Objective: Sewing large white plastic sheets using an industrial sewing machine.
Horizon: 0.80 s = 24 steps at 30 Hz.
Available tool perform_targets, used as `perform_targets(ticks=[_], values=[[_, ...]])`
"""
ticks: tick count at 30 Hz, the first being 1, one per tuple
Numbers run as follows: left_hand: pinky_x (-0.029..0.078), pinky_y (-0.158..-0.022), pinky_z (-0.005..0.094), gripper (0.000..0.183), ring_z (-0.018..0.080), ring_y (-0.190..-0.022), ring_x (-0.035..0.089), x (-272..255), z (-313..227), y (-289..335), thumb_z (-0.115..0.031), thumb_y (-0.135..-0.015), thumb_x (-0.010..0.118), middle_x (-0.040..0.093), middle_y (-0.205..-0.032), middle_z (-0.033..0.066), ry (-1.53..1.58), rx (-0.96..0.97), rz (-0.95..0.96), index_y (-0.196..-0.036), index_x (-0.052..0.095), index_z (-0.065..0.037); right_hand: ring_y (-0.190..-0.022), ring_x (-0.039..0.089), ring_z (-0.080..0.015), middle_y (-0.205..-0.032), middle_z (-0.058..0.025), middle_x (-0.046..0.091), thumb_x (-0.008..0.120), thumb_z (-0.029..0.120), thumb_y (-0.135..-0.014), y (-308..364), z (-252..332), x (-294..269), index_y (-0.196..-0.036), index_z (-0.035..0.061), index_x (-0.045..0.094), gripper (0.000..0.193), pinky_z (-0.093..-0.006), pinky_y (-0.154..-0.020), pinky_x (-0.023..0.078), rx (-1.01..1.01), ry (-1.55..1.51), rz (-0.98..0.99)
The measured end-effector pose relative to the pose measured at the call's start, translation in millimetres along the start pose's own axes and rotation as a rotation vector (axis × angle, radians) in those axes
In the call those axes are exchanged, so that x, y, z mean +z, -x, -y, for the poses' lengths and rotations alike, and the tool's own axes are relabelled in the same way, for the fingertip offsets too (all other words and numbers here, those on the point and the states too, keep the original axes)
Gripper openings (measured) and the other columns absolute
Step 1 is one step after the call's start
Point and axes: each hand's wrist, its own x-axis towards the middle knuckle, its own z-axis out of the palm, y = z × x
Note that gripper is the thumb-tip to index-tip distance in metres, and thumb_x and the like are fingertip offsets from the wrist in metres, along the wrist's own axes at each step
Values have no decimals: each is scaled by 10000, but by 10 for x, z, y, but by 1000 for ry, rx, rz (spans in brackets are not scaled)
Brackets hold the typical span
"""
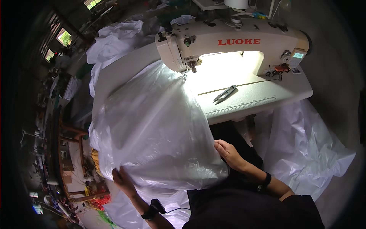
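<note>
A thin, shiny white plastic-like sheet [152, 122] runs from under the needle of the white sewing machine [206, 44] toward me. Its near part hangs off the table over my lap. My left hand [122, 181] holds the sheet's near left edge, with its fingers partly hidden by the material. At the right edge my right hand [230, 153] pinches the sheet, thumb on top. Thread snips [225, 94] lie on the machine table [259, 97], right of the needle, beside a printed ruler scale.
More white sheeting [118, 42] is heaped behind the table on the left, and another length [305, 145] hangs at the right. A wooden frame [72, 164] stands at the left, near red strands [101, 200] on the floor. A small control panel [297, 56] sits on the machine's right end.
</note>
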Motion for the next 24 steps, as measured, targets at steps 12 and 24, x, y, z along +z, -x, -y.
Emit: perform_targets(ticks=[12,24], values=[[452,-647,332,228,176,-689,485,-54,-69,12,-117,-946,580,597,-777,130,48,20,2,-1008,578,103,-671,675,-255,-776,-170,669,587,111,-920,134,384,161,-1288,4,513,390,-365,-624,522,-243,522,-273],[372,-1074,423,482,326,-1205,537,60,-1094,-62,134,-765,476,573,-1259,170,-18,287,83,-1216,577,-2,-596,644,-289,-780,-153,641,563,29,-841,132,372,155,-1382,-9,424,560,-384,-529,519,-360,1016,-151]])
